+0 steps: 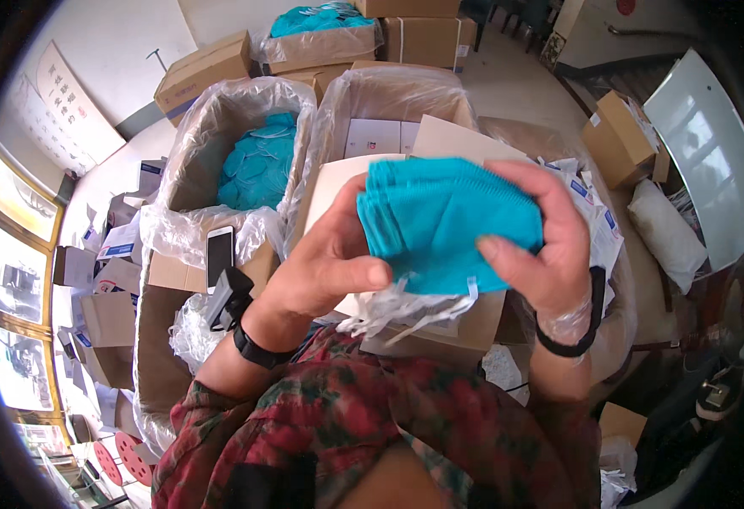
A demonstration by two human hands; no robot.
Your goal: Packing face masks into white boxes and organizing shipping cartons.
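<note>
- Overhead, a cluttered packing room: pale floor beyond the fingertips, cardboard cartons stacked at the far side, a white board leaning past the right hand's knuckles.
- Directly beneath the fingers, a flat cardboard sheet laid over a plastic-lined carton.
- Left of the left thumb, another plastic-lined carton part-filled with teal masks; on its near edge, a white phone lying flat.
- Left hand curled, thumb and fingers pinching the left end of a stack of teal folded masks.
- Right hand clamped round the right end of the same stack, thumb in front, fingers over the top.
- Stack held up between both hands, clear of the cardboard below; white ear straps dangling under the thumbs.
- Crowded on every side of the fingers by carton rims and crinkled plastic; open floor only far beyond the fingertips.
</note>
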